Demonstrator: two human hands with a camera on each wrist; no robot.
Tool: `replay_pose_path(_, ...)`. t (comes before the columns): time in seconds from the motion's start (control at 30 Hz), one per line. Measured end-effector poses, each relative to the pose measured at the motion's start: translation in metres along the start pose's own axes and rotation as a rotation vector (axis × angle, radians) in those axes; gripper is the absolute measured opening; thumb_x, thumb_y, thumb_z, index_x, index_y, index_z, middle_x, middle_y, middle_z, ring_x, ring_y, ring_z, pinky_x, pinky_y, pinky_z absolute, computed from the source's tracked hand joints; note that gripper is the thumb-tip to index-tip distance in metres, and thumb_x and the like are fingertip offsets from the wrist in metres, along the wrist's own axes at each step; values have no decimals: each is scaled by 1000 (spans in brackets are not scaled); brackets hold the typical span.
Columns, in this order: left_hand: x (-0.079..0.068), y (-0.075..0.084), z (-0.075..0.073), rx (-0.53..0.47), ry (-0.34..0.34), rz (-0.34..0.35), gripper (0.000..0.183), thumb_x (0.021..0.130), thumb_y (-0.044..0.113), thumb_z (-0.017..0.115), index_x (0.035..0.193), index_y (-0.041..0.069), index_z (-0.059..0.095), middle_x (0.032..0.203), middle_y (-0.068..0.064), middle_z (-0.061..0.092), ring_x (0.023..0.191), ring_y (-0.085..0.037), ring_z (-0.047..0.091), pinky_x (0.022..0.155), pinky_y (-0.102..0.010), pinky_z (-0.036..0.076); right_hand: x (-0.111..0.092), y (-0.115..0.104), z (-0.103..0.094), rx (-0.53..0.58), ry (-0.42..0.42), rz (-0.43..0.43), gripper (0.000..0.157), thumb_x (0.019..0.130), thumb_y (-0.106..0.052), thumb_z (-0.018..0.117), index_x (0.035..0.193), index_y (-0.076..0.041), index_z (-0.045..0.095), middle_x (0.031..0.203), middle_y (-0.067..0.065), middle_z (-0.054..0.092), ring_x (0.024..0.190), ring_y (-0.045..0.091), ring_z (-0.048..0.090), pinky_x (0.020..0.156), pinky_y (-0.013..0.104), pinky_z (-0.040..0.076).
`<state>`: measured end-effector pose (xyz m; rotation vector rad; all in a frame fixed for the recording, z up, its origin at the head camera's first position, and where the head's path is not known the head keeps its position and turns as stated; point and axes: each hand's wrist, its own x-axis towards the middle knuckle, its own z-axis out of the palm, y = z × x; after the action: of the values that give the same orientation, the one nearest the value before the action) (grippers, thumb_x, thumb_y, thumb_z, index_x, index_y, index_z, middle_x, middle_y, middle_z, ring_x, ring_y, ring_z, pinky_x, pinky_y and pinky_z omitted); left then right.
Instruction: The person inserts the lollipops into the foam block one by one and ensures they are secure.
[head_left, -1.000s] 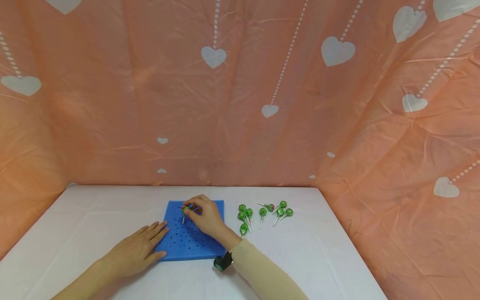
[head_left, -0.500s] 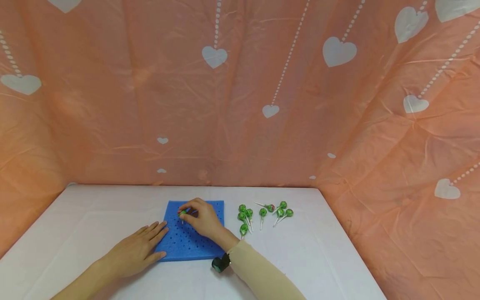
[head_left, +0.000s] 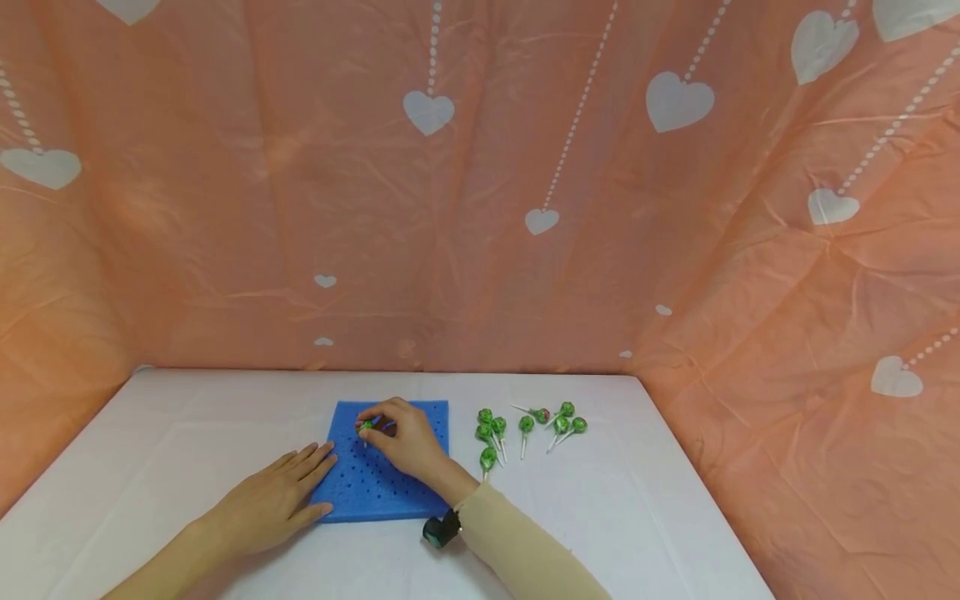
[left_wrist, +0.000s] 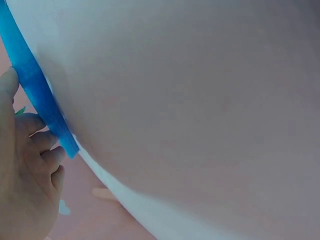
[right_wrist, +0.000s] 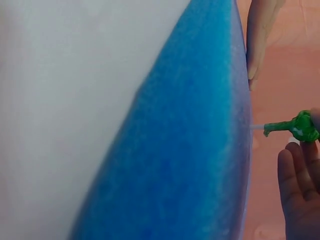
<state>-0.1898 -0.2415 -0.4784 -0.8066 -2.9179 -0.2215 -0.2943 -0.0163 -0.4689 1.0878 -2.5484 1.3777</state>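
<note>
A blue foam block (head_left: 375,492) dotted with small holes lies flat on the white table. My right hand (head_left: 403,433) is over its far left part, thumb and fingers pinching the green-wrapped head of a lollipop (right_wrist: 304,127). The lollipop's white stick points down, its lower end right at the foam's top face in the right wrist view. My left hand (head_left: 281,500) rests with straight fingers along the block's left edge, fingertips on the foam. In the left wrist view, the left fingers (left_wrist: 47,142) lie against the blue edge.
Several green lollipops lie loosely on the table right of the block, one group (head_left: 487,433) close to it and another (head_left: 566,423) farther right. Orange cloth (head_left: 480,333) with white hearts hangs behind the table (head_left: 600,517) and along its sides. A black wrist camera (head_left: 441,530) sits on the right wrist.
My right hand has shifted slightly left and lower with the lollipop, then stayed almost still during the last half second. The left hand and the block have not moved.
</note>
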Motion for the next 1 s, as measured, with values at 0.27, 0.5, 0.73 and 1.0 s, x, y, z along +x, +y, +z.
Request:
replay_pose_path(0.27, -2, 0, 1, -6, 2, -3, 69, 105, 50, 57, 146, -5, 56, 155, -26, 48, 142, -47, 46, 114, -61, 41, -3, -5, 0, 24, 8, 8, 21, 101, -16, 70, 120, -7, 76, 116, 2, 67, 99, 1, 65, 82, 13, 55)
replay_pose_path(0.5, -1, 0, 1, -1, 2, 3, 68, 105, 50, 57, 145, -5, 57, 154, -25, 49, 142, -46, 47, 113, -61, 43, -6, -9, -5, 39, 11, 1, 26, 101, -16, 69, 124, -4, 74, 120, 5, 66, 101, 4, 66, 82, 14, 56)
replay_pose_path(0.73, 0, 1, 2, 12, 12, 8, 67, 104, 49, 58, 144, -5, 57, 153, -26, 50, 141, -46, 48, 113, -61, 43, -10, -10, -12, 45, 33, 10, 27, 101, -17, 70, 126, -7, 73, 122, 5, 67, 105, 12, 67, 84, 16, 56)
replay_pose_path(1.0, 1, 2, 0, -15, -25, -20, 70, 105, 52, 56, 146, -5, 55, 155, -26, 48, 143, -48, 45, 115, -62, 40, -20, -8, -31, 92, 44, 29, 29, 102, -21, 68, 129, -11, 72, 127, 4, 64, 108, 12, 66, 89, 22, 57)
